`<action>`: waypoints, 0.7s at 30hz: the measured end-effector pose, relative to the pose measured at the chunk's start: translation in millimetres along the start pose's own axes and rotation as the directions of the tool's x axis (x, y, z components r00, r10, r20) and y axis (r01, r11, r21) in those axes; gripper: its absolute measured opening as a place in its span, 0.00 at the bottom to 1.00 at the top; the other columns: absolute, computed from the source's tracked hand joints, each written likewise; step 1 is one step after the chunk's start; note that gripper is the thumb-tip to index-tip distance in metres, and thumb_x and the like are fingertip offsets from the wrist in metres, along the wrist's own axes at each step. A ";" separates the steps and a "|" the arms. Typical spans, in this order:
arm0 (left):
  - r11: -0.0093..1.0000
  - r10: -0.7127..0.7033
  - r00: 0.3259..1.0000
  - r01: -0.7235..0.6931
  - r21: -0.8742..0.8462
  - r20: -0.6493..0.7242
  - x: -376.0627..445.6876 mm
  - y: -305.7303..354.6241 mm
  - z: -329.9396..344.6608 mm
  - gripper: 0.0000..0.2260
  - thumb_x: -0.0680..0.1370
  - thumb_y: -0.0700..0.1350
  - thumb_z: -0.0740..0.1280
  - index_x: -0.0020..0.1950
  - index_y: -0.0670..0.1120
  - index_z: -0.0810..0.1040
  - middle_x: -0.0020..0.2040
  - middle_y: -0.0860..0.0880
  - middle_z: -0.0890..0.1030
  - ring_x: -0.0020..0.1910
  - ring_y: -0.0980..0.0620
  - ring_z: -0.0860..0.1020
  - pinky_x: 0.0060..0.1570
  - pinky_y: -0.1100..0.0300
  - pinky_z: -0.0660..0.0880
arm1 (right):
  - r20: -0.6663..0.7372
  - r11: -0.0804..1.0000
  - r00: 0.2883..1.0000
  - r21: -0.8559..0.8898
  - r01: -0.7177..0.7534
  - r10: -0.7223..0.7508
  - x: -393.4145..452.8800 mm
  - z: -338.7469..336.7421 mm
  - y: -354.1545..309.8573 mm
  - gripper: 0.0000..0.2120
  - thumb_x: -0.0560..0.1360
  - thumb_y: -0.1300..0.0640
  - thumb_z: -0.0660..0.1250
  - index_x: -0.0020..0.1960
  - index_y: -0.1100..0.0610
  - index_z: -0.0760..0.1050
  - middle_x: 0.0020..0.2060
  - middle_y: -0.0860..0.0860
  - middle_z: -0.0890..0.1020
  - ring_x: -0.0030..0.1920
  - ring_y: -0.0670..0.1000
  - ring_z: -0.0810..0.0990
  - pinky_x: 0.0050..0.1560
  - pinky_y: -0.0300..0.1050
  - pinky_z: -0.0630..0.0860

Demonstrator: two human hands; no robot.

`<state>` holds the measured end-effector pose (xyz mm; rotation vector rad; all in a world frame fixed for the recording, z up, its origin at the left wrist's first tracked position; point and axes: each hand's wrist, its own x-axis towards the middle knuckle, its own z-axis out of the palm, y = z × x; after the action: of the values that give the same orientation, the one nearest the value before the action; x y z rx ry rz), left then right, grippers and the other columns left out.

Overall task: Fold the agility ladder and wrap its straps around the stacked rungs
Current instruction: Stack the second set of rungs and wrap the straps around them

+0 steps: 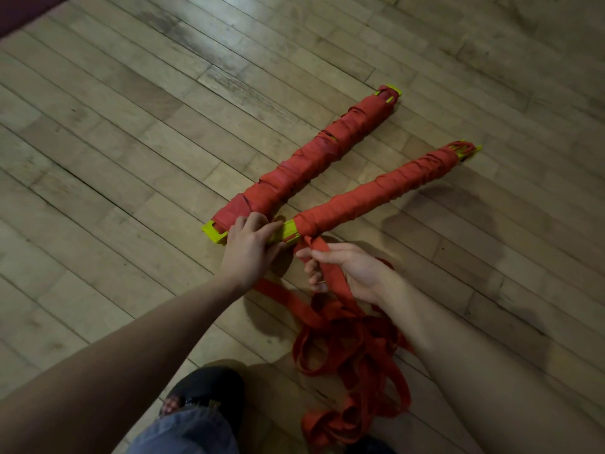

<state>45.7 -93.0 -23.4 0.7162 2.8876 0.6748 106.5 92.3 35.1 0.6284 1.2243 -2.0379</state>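
Two bundles of yellow rungs lie on the wooden floor, each wound in red strap. The left bundle (314,158) runs from near centre up to the right; the right bundle (386,191) lies beside it. My left hand (252,244) rests on the near yellow end (288,232) of the right bundle, fingers laid over it. My right hand (343,267) holds the loose red strap (330,276) just below that end. The remaining strap lies in a tangled heap (353,365) by my right forearm.
A dark shoe (206,388) and a blue trouser leg (190,434) are at the bottom centre. A dark red mat edge (19,11) shows at the top left. Wooden floorboards (131,126) surround the bundles.
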 end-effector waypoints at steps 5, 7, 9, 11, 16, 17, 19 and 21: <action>1.000 0.028 0.999 -0.028 -0.013 -0.038 -19.0 11.3 5.7 0.16 0.71 0.48 0.70 0.57 0.46 0.79 0.53 0.42 0.75 0.49 0.41 0.71 0.45 0.49 0.71 | -0.045 0.998 0.998 -0.025 -0.052 0.051 -4.8 -4.8 13.4 0.09 0.80 0.65 0.57 0.53 0.65 0.75 0.31 0.55 0.80 0.28 0.49 0.79 0.31 0.41 0.77; 0.990 0.138 0.990 -0.138 0.004 -0.011 -26.9 12.0 7.3 0.14 0.73 0.51 0.64 0.56 0.48 0.78 0.54 0.43 0.75 0.50 0.43 0.69 0.44 0.49 0.71 | -0.075 0.997 0.995 -0.006 -0.072 0.071 -7.7 -8.3 17.3 0.08 0.80 0.65 0.57 0.52 0.65 0.75 0.30 0.56 0.80 0.27 0.50 0.80 0.28 0.40 0.77; 0.963 0.271 0.962 -0.271 -0.003 0.040 -34.3 13.4 11.9 0.12 0.75 0.52 0.60 0.55 0.50 0.77 0.55 0.44 0.75 0.50 0.43 0.70 0.45 0.50 0.72 | -0.111 0.996 0.990 0.011 -0.085 0.086 -10.2 -12.0 20.6 0.08 0.80 0.65 0.57 0.49 0.65 0.75 0.28 0.56 0.80 0.26 0.50 0.79 0.27 0.40 0.77; 0.968 0.249 0.965 -0.245 -0.060 0.079 -40.6 17.7 16.3 0.13 0.77 0.53 0.58 0.57 0.50 0.74 0.54 0.43 0.75 0.49 0.42 0.74 0.45 0.49 0.73 | -0.119 0.994 0.987 -0.012 -0.112 0.110 -13.1 -15.8 24.9 0.08 0.79 0.65 0.58 0.48 0.66 0.75 0.29 0.56 0.80 0.27 0.51 0.79 0.29 0.41 0.78; 0.999 -0.020 0.979 0.026 -0.026 0.204 -34.7 28.9 12.0 0.28 0.74 0.59 0.52 0.63 0.44 0.76 0.55 0.43 0.78 0.53 0.39 0.75 0.49 0.47 0.71 | -0.093 0.995 0.990 -0.002 -0.104 0.103 -16.7 -22.7 30.7 0.08 0.79 0.65 0.59 0.52 0.66 0.75 0.31 0.56 0.80 0.28 0.51 0.80 0.30 0.42 0.79; 0.999 -0.023 0.971 0.028 -0.018 0.239 -32.3 29.1 10.6 0.29 0.74 0.61 0.51 0.64 0.44 0.75 0.56 0.44 0.78 0.55 0.40 0.74 0.51 0.48 0.69 | -0.090 0.996 0.992 0.003 -0.093 0.093 -16.1 -23.1 30.4 0.08 0.79 0.65 0.59 0.52 0.66 0.75 0.31 0.56 0.80 0.28 0.51 0.80 0.30 0.42 0.79; 1.000 0.005 0.967 -0.001 -0.015 0.255 -30.2 29.5 9.4 0.28 0.73 0.61 0.57 0.65 0.44 0.74 0.57 0.44 0.78 0.56 0.40 0.74 0.53 0.48 0.69 | -0.087 0.997 0.993 0.002 -0.080 0.080 -14.5 -22.8 29.3 0.08 0.79 0.66 0.59 0.52 0.67 0.75 0.31 0.55 0.80 0.28 0.50 0.79 0.29 0.41 0.77; 1.000 0.017 0.966 -0.017 -0.004 0.258 -31.9 31.0 12.6 0.24 0.74 0.57 0.63 0.65 0.43 0.74 0.58 0.43 0.78 0.57 0.40 0.75 0.54 0.49 0.69 | -0.096 0.997 0.993 -0.007 -0.073 0.072 -12.4 -23.4 29.4 0.08 0.79 0.66 0.58 0.52 0.66 0.76 0.31 0.55 0.79 0.27 0.49 0.78 0.27 0.40 0.76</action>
<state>89.5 -78.2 -21.7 0.7668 2.6456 0.5408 138.2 107.1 16.5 0.7623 1.2475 -1.9601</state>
